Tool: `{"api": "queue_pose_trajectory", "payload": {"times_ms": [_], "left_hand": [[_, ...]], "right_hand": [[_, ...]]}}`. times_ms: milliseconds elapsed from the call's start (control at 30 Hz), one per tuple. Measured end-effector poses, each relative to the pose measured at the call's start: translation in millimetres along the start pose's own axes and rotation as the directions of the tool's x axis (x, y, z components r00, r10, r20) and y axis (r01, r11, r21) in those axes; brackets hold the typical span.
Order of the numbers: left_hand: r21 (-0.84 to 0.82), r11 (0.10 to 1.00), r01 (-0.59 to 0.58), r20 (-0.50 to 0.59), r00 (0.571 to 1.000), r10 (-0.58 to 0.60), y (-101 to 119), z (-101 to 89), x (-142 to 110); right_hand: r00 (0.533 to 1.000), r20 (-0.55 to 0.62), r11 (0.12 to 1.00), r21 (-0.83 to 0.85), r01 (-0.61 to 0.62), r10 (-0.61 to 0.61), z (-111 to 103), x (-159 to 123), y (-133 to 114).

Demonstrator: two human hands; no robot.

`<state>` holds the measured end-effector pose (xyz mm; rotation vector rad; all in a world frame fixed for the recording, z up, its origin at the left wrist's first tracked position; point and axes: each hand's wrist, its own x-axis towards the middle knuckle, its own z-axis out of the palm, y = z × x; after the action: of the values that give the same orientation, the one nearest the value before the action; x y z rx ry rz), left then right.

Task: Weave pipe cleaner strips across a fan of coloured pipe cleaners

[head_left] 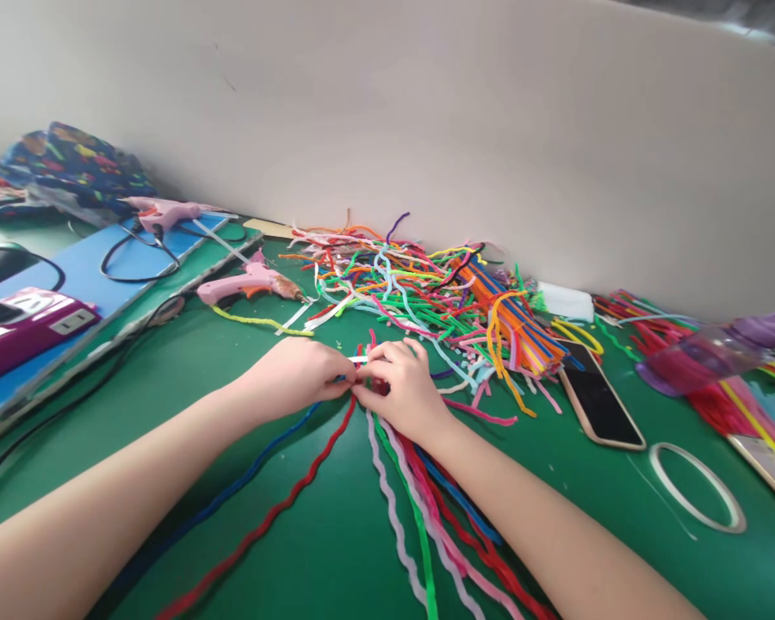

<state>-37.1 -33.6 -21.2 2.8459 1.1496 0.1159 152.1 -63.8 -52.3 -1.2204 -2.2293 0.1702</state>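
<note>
My left hand is closed in a pinch at the upper ends of a blue pipe cleaner and a red pipe cleaner. Close beside it, my right hand has its thumb and fingers pinched on the top of a pipe cleaner bundle. From there a green pipe cleaner, a pale lilac pipe cleaner and several pink, red and blue ones fan out toward me. A short white strip shows between the hands. The fingers hide exactly where the strands join.
Behind my hands lies a heap of colourful pipe cleaners. Two pink glue guns and a purple power strip with cords are at left. A phone, a tape ring and a purple bottle occupy the right.
</note>
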Motion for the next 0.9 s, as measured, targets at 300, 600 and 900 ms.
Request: {"api": "queue_pose_trajectory", "payload": {"times_ms": [300, 600, 900], "left_hand": [[0.024, 0.999, 0.034, -0.008, 0.999, -0.033, 8.5, -4.5, -2.8], [0.01, 0.974, 0.225, -0.002, 0.974, -0.225, 1.2, -15.7, -5.4], [0.022, 0.991, 0.13, 0.034, 0.991, -0.131, 1.3, -9.1, -4.8]], "right_hand": [[0.998, 0.022, 0.994, 0.089, -0.063, 0.062, 0.3, 1.3, 1.9], [0.998, 0.018, 0.99, 0.121, -0.069, 0.067, 0.3, 1.4, 2.5], [0.997, 0.025, 0.99, 0.115, -0.082, 0.079, -0.8, 1.4, 1.4]]}}
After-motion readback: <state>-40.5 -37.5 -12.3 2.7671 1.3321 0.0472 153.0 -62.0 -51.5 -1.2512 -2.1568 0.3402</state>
